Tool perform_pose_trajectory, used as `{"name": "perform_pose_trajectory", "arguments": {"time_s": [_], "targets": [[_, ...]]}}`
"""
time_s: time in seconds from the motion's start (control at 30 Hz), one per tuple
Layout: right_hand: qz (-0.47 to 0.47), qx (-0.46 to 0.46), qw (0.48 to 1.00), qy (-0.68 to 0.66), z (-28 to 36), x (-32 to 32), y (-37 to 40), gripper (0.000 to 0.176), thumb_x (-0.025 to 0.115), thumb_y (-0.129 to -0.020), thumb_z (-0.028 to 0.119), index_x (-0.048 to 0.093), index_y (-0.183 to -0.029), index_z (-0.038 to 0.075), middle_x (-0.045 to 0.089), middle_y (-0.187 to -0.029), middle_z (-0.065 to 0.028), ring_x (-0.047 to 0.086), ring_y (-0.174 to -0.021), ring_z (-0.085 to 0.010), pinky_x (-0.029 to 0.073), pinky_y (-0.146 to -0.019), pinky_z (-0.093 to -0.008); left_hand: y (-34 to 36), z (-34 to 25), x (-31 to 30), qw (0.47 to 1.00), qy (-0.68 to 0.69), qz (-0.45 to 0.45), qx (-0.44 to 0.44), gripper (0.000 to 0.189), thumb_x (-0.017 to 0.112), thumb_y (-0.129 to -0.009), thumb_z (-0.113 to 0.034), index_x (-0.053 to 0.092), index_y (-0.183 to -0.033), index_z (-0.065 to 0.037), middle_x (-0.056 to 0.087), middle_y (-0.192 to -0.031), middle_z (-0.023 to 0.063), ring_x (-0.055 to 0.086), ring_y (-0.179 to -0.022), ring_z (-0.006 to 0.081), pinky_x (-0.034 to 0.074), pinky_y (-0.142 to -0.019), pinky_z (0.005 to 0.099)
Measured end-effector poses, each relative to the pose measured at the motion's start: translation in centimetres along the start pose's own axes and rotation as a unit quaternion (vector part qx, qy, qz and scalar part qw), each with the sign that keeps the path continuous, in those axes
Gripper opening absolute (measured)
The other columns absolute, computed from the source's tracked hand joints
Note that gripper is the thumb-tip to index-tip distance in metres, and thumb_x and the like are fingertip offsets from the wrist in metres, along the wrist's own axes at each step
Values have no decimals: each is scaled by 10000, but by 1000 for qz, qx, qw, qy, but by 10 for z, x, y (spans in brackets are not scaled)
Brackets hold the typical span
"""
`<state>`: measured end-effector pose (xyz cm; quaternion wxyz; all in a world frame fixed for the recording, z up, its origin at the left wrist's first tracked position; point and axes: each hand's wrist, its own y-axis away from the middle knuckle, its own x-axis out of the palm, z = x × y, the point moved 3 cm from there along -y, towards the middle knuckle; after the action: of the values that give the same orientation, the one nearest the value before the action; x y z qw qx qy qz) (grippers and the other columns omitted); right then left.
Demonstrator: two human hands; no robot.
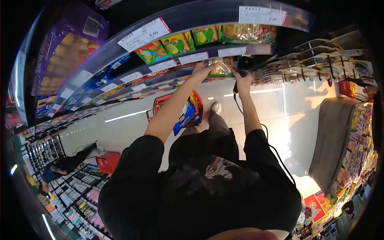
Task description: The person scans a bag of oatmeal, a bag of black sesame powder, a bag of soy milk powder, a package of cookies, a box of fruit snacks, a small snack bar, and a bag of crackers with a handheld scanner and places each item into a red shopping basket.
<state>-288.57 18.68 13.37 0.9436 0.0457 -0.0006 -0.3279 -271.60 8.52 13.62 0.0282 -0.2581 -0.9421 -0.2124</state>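
My left hand [201, 72] reaches to the shelf front, its fingers closed at the left edge of a clear-windowed snack packet [225, 68] with yellow and green print. Part of those fingers is hidden at the packet. Close by on the right, my right hand [243, 82] is wrapped round a black handheld device [245, 64] with a round head. A black cable [276, 154] trails from it along my right arm. Green and yellow snack packs [178, 44] stand on the shelf just above my hands.
Price labels [262, 16] line the curved shelf edges. A red shopping basket [202, 106] with a blue packet [185, 118] stands on the floor by my feet. Wire racks [304, 64] are at right, with a brown bench-like block [332, 140] below. Another person [60, 170] is near a red basket [108, 162].
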Motion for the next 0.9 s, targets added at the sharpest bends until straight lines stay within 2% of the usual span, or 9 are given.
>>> {"name": "perform_pose_trajectory", "arguments": {"time_s": [0.23,0.4,0.47,0.5,0.53,0.6,0.73,0.77,0.9], "targets": [[72,280,928,-235,-23,-5,101,308,681,-774,65,533,-1036,0,606,-922,-76,584,-836,-143,492,-724,-293,131,42,-21,989,100,73,-84,511,630,-808,-27,395,-1262,-16,528,-1188,105,520,-1087,172,411,-920,292],[157,237,943,-175,22,34,159,274,683,-760,43,578,-1002,-28,634,-900,-70,605,-779,-143,489,-717,-285,168,44,-52,998,66,3,-13,737,618,-787,-105,209,-1400,-111,383,-1328,123,381,-1241,242,349,-1004,352],[186,181,950,-175,50,55,182,286,683,-751,30,587,-1015,-24,641,-918,-78,608,-797,-144,486,-749,-283,180,29,-58,962,266,-17,-50,628,542,-852,-312,259,-1380,-121,436,-1260,133,462,-1173,296,400,-960,374],[258,195,919,-228,62,68,194,299,682,-748,23,587,-1029,-16,639,-968,-93,606,-838,-144,475,-794,-284,197,-2,-46,921,368,97,-80,493,438,-865,-354,416,-1268,-72,564,-1101,137,592,-956,313,505,-758,386],[256,194,919,-228,75,77,206,299,682,-748,23,587,-1029,-16,639,-968,-93,606,-838,-144,475,-794,-284,201,8,-55,900,419,35,-117,479,432,-864,-453,510,-1149,-76,587,-915,118,588,-744,258,474,-569,350],[335,98,909,-226,102,103,238,273,654,-771,21,583,-1031,-15,626,-994,-97,600,-852,-137,475,-787,-277,222,6,-66,757,580,277,-122,497,414,-858,-508,535,-1084,-82,554,-813,95,485,-590,189,372,-477,286],[370,110,907,-170,133,119,302,228,606,-812,32,563,-1031,-12,612,-980,-86,578,-815,-123,474,-713,-265,286,-13,-99,780,585,178,-133,510,395,-857,-509,515,-971,-26,469,-738,86,398,-530,177,335,-471,270],[371,108,911,-142,155,126,318,307,612,-789,43,499,-1072,2,557,-786,-58,555,-681,-128,455,-625,-289,286,5,-115,742,594,296,-100,493,400,-859,-475,514,-1002,-17,464,-762,100,416,-560,175,342,-477,266],[399,44,914,55,178,142,370,316,635,-777,50,504,-1060,3,556,-777,-46,533,-683,-101,449,-624,-268,358,-42,-156,787,534,311,3,559,447,-845,-481,487,-1144,-11,504,-921,163,466,-622,175,385,-503,275]]}}
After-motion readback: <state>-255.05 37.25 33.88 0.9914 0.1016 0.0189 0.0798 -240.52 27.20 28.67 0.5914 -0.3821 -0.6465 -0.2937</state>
